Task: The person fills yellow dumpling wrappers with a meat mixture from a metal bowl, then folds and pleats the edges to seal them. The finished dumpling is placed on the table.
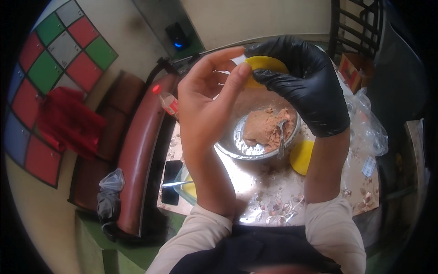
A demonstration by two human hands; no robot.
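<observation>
I hold a thin yellow round wrapper (267, 64), dough-like, up above a metal bowl. My right hand (303, 84), in a black glove, grips it with the thumb at the near face and the fingers behind. My bare left hand (210, 89) has its thumb and forefinger at the wrapper's left edge, the other fingers curled loosely. Beneath, the bowl (248, 157) contains a lump of pinkish minced meat (267, 128) with a spoon (281, 141) stuck in its right side. Another yellow round wrapper (301, 157) lies on the table by my right forearm, which partly covers it.
On the flower-patterned table (273, 201) sit a black phone (171, 176), a glass dish (188, 194) with yellow contents, a red-capped bottle (169, 102) and clear plastic bags (369, 123). A reddish-brown sofa (137, 160) stands at left, a dark chair (358, 27) at far right.
</observation>
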